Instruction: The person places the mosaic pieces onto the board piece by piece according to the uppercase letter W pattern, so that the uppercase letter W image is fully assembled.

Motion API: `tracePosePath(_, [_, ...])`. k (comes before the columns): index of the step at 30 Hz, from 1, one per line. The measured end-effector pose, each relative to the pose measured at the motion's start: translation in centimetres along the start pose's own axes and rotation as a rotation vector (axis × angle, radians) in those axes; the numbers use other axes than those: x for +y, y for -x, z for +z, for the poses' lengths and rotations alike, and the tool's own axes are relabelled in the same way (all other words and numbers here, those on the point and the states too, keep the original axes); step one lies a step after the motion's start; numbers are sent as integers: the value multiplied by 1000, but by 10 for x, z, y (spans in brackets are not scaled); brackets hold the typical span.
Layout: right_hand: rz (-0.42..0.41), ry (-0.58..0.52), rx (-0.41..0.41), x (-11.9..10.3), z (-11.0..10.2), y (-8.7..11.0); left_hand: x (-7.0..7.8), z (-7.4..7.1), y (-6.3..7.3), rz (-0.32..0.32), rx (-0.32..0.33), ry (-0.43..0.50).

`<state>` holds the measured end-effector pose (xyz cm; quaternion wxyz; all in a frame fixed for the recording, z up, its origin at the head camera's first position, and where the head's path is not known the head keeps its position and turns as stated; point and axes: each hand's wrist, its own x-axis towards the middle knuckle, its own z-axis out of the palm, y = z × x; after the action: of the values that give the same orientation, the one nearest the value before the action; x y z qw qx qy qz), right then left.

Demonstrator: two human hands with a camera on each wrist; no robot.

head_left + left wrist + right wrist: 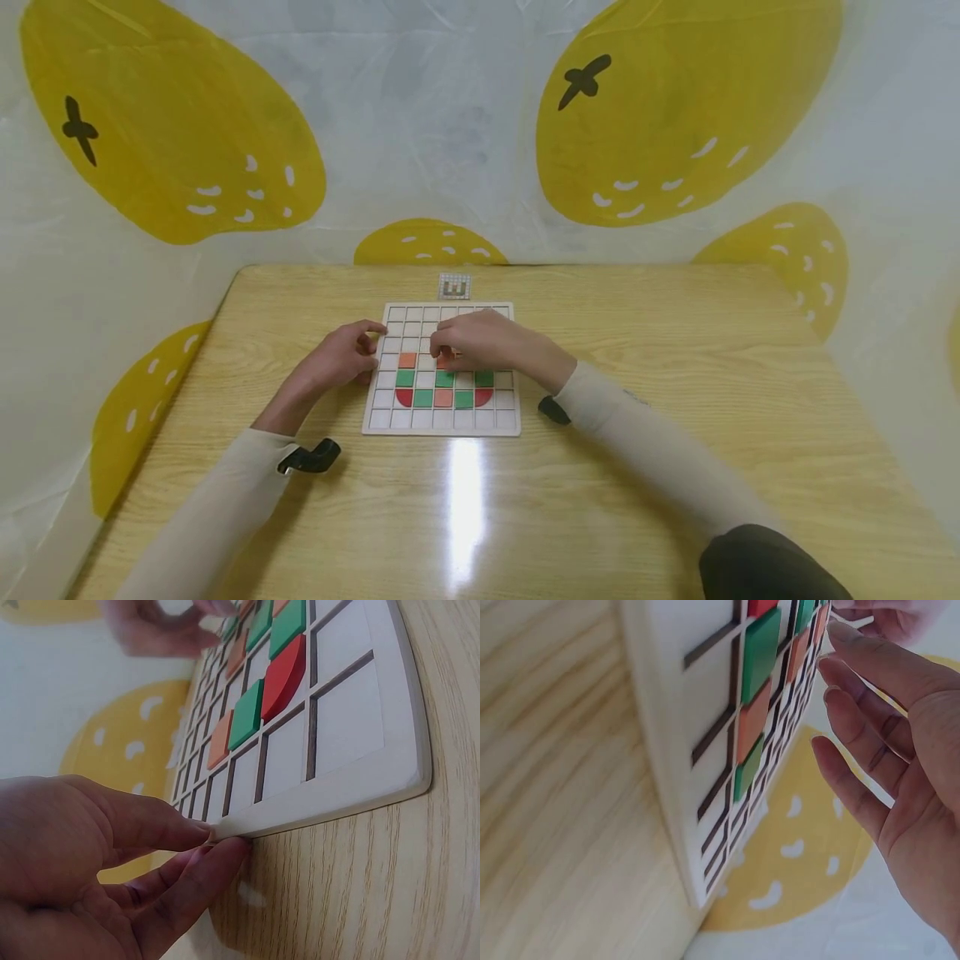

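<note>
A white grid board (381, 419) lies on the table with green (423, 398), orange (407, 360) and red (403, 397) tiles in its cells. At its left edge my left hand (339, 358) pinches the rim between thumb and finger, clearest in the left wrist view. Over the board's middle hovers my right hand (487, 337), fingertips close to an orange tile and covering several cells. In the right wrist view its fingers (862, 724) are loosely bent, and no tile shows between them. A green tile (748, 766) sits in a cell below that hand.
Behind the board lies a small card (454, 287) with a gridded pattern. Wood-grain table (637, 517) surrounds the board, and a lemon-print cloth (427, 125) hangs behind. Black straps (311, 457) are at both wrists. A dark rounded shape (772, 562) covers the lower right.
</note>
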<state>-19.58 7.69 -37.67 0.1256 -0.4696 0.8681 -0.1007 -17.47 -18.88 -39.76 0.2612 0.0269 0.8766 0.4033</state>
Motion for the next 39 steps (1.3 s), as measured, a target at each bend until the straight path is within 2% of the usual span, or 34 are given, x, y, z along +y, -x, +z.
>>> tracePosePath(15, [13,-7,11,18,-9,44,-1,-1,1,5,-1,12])
tracePosePath(23, [100,-25,-24,29,-13,66,-1,0,1,7,-3,18])
tracePosePath(33, [158,-28,-8,44,-16,93,1,0,2,2,1,8])
tracePosePath(39, [215,-60,-31,49,-18,111,2,0,3,2,-4,9])
